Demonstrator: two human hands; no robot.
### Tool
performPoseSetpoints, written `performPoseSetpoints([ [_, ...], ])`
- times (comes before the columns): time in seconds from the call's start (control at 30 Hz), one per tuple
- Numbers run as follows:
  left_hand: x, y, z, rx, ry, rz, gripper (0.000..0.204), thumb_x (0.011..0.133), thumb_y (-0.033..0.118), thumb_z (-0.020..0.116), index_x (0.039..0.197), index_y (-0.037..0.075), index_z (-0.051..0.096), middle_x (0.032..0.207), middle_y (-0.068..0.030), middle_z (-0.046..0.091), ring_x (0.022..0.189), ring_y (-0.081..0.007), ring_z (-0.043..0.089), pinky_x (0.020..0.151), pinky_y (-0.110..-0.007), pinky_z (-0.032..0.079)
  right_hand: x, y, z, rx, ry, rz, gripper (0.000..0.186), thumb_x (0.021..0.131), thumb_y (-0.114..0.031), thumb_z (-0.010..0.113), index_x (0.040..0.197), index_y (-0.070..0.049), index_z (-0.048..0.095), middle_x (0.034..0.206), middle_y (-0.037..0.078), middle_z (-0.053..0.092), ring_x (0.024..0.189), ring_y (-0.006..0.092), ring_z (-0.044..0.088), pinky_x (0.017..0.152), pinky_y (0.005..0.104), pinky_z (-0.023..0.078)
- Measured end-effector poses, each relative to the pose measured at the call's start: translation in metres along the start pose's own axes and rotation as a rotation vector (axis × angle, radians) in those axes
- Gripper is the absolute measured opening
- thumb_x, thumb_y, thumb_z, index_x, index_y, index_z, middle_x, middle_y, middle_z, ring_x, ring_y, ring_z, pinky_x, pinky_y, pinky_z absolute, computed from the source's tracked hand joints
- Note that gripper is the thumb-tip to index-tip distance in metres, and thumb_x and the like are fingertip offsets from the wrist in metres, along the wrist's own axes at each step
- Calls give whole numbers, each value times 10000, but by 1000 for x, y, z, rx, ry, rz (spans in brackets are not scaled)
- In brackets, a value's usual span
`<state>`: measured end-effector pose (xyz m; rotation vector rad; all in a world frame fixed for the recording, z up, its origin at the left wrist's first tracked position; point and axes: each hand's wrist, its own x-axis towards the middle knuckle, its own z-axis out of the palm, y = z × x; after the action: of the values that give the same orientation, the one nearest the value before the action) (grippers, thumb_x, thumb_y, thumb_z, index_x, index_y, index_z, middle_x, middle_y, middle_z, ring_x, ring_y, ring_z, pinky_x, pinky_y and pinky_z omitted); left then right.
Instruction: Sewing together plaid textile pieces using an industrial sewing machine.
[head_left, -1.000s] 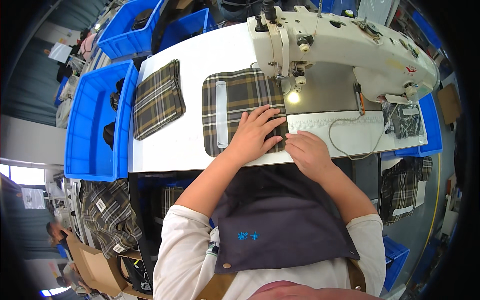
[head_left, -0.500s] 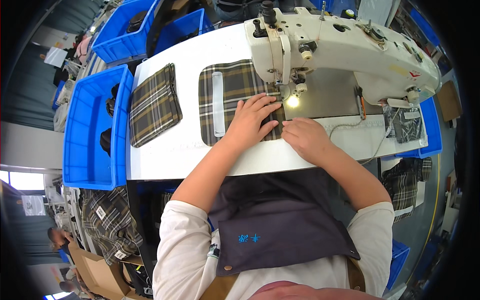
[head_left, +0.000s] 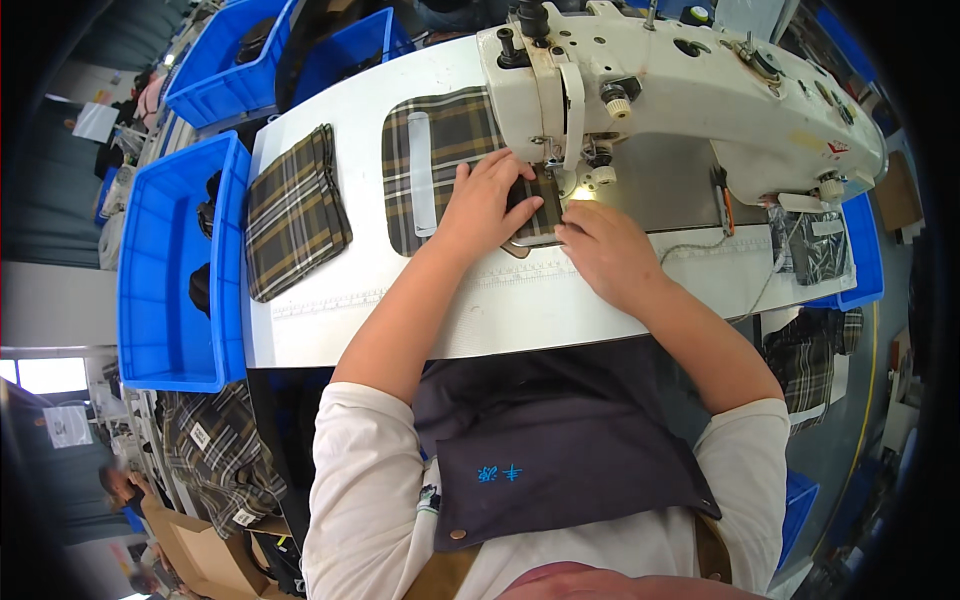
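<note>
A plaid fabric piece (head_left: 455, 130) in brown, black and white lies flat under the needle area of the white sewing machine (head_left: 700, 85). A pale strip (head_left: 421, 180) runs along its left part. My left hand (head_left: 490, 203) rests on the cloth with fingers apart, pressing it down left of the needle. Close to the lit presser foot, my right hand (head_left: 605, 245) has thumb and fingers pinched at the cloth's right edge. The exact grip is partly hidden by the fingers.
Folded plaid pieces (head_left: 298, 215) lie at the table's left. Beyond them stands a blue bin (head_left: 180, 340) with dark items. Orange-handled snips (head_left: 723, 200), a cord (head_left: 690, 247) and a clear-wrapped packet (head_left: 810, 250) are at the right. A ruler scale (head_left: 335, 303) runs along the tabletop.
The plaid piece has shifted away from me, further under the machine, and both hands have moved with it. More of the tabletop's ruler scale now shows.
</note>
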<state>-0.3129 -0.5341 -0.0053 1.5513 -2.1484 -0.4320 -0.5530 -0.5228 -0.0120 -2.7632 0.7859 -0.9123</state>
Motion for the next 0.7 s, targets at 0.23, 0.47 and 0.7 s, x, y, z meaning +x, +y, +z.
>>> performPoseSetpoints([
  [0.23,18,-17,2,120,-1,7,429,957,318,713,1329,132,607,1443,-61,585,1430,-273,457,1116,-662,309,8,-3,-8,-60,-98,146,363,879,-248,778,1182,-57,719,1101,88,568,1140,294,550,1005,433,462],
  [0.47,41,-36,2,147,20,38,336,975,352,667,1268,197,722,1475,-3,574,1454,-269,430,1092,-724,311,6,-3,-7,-141,-114,232,492,893,-350,772,1310,-99,690,1232,117,576,1281,344,485,1134,483,383],
  [0.7,52,-43,1,164,54,-1,380,968,356,636,1315,216,699,1500,3,562,1454,-267,441,1101,-704,323,4,0,-5,-135,-127,239,495,898,-344,772,1329,-121,680,1325,136,581,1328,359,467,1160,487,365],
])
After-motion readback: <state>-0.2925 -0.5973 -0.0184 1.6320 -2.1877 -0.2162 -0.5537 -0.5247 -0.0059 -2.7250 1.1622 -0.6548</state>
